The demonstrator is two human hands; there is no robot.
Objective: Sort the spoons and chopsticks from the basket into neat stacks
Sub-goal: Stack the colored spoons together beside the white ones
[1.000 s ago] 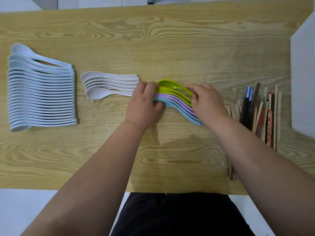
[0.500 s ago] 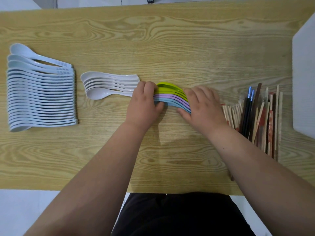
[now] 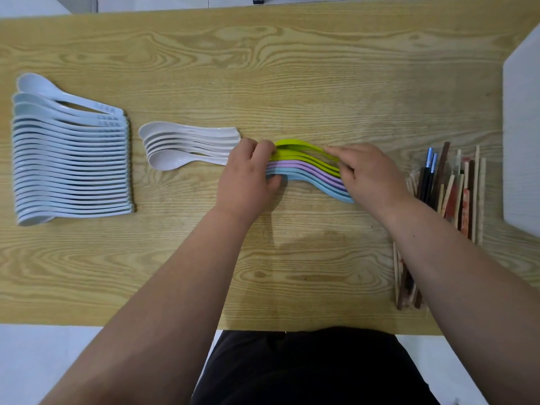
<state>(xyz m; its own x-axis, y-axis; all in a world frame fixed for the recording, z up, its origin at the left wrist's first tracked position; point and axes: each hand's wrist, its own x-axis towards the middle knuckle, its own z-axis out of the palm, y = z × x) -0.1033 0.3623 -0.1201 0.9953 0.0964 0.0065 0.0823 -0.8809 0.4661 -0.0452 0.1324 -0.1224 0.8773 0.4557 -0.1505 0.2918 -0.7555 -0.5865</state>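
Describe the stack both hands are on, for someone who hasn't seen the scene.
On the wooden table, look near the middle, between the white spoon stack and the chopsticks. The coloured spoon stack lies there, gripped by the left hand and right hand. It alone is green, purple and blue; the other spoons are plain and pale.

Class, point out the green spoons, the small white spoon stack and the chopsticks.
green spoons [image 3: 304, 155], head view, a handle
small white spoon stack [image 3: 162, 163], head view, nearest bowl
chopsticks [image 3: 477, 185], head view, pale stick
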